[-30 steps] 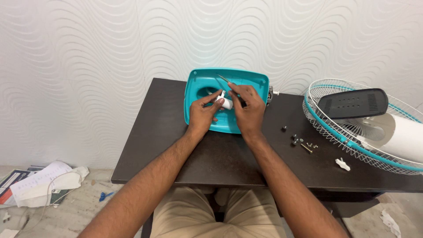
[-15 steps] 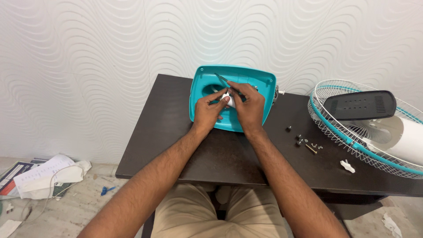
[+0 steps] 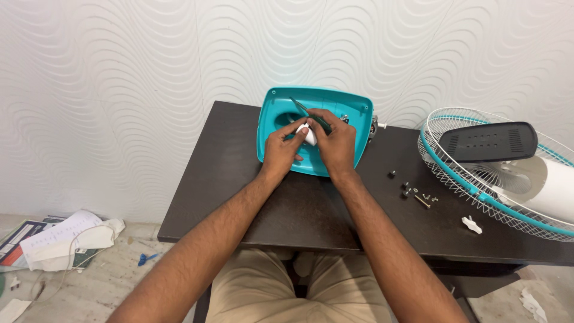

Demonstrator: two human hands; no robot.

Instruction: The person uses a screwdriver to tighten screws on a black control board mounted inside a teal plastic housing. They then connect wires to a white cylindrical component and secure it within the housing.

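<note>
A teal plastic housing [image 3: 272, 113] lies at the back of a dark table [image 3: 233, 167]. My left hand [image 3: 281, 149] rests on it and pinches a small white part [image 3: 309, 135] over its middle. My right hand [image 3: 339, 140] is pressed against the left one and grips a dark green-handled screwdriver [image 3: 304, 110], its shaft slanting up and left over the housing. Both hands sit side by side, fingers meeting at the white part. What lies under the fingers is hidden.
Several small screws and nuts [image 3: 415, 194] lie right of my right forearm. A white plastic clip [image 3: 471, 225] sits nearer the front. A wire fan guard [image 3: 466, 179] with a black cover [image 3: 487, 142] and white body [image 3: 550, 185] fills the right end. Papers [image 3: 66, 239] lie on the floor.
The view has shifted a little. My hands stay together on the teal housing with the white part and screwdriver, drawn slightly closer.
</note>
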